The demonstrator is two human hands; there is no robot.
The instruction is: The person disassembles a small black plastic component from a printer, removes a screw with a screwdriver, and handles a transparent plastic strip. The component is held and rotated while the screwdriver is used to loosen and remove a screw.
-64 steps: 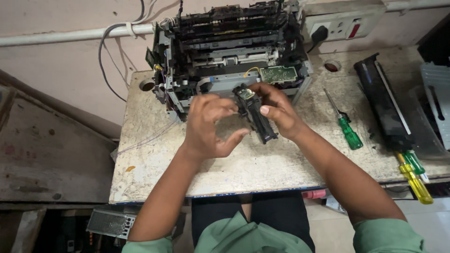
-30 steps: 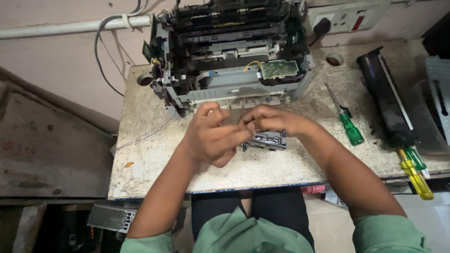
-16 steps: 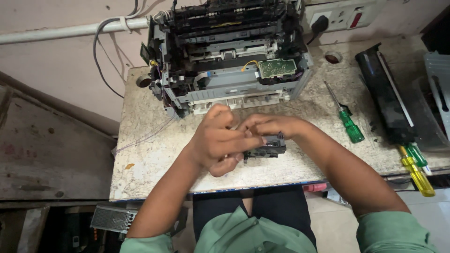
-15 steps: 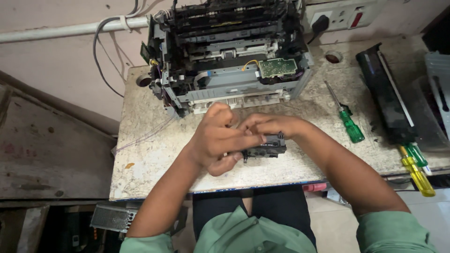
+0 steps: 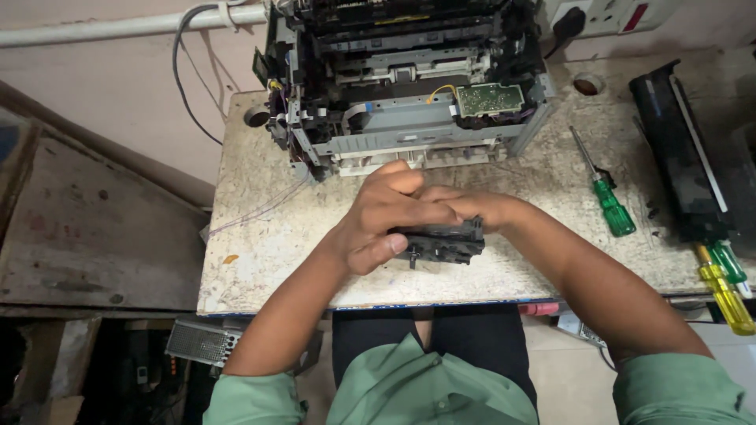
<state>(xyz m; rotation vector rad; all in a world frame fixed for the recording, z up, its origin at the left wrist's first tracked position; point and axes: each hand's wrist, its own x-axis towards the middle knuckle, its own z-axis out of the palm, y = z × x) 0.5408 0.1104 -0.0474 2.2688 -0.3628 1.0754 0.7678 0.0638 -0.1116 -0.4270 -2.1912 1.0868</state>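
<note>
A small black plastic printer part (image 5: 442, 242) lies flat just above the worn stone table (image 5: 268, 236), near its front edge. My left hand (image 5: 383, 216) wraps over its left end, thumb underneath. My right hand (image 5: 472, 209) grips its top right, fingers meeting the left hand's fingers. Behind my hands stands an opened printer chassis (image 5: 409, 86) with bare metal frame, cables and a green circuit board (image 5: 490, 99).
A green-handled screwdriver (image 5: 605, 193) lies right of my hands. A long black cartridge (image 5: 683, 165) sits at the far right, with yellow-handled (image 5: 723, 287) and green-handled screwdrivers by the edge. A wall socket (image 5: 606, 14) and grey cable (image 5: 193, 71) are behind.
The black part, held upright in front of the printer two seconds ago, has been turned flat and brought down toward the table's front edge. Both hands stay closed on it.
</note>
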